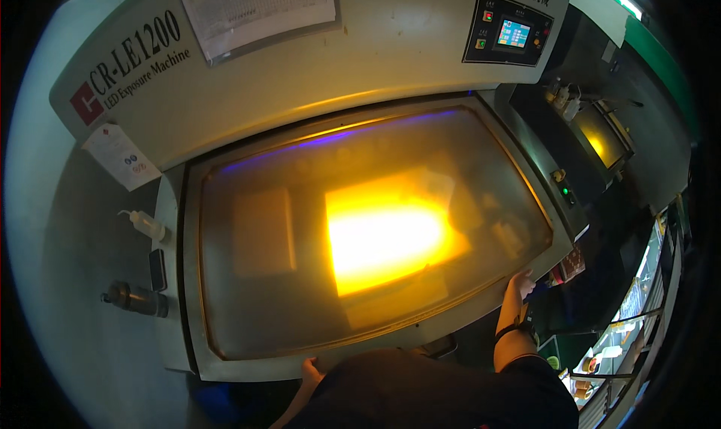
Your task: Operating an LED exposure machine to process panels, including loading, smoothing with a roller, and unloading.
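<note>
A wide machine frame [443,325] with rounded corners surrounds a see-through sheet [259,309] in front of me. My left hand [311,372] is closed at the frame's front edge, left of my body, its fingers partly hidden. Near the front right corner, my right hand [521,282] grips the same edge; a dark band circles that wrist. Beneath the sheet lies a bright yellow lit panel [387,237], its middle washed out to white. A dull brownish rectangle [263,232] shows dimly to its left.
Above the bed runs a pale machine housing [300,72] with papers and a control panel [508,33]. A squeeze bottle [146,225], a phone [157,270] and a dark bottle [137,299] stand along the left side. Several small bottles [565,99] stand at the far right.
</note>
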The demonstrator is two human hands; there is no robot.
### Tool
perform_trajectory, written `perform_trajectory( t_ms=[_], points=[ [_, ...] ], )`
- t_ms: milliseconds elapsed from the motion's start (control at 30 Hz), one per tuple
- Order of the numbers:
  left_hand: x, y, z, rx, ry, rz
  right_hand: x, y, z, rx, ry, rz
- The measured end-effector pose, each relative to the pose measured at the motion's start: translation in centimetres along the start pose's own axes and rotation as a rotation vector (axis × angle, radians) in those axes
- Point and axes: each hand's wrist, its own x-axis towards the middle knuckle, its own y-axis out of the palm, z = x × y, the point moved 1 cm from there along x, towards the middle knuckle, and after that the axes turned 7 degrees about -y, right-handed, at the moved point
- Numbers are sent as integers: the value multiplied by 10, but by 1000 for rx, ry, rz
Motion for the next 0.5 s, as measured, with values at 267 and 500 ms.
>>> perform_trajectory(
  t_ms=[267, 500],
  points=[
    [1, 3, -5, -153, -65, -20, -5, -2, 4, 6, -7, -16],
    [-8, 13, -7, -481, -165, -39, -17, -6, 9, -21, 23, 8]
  ],
)
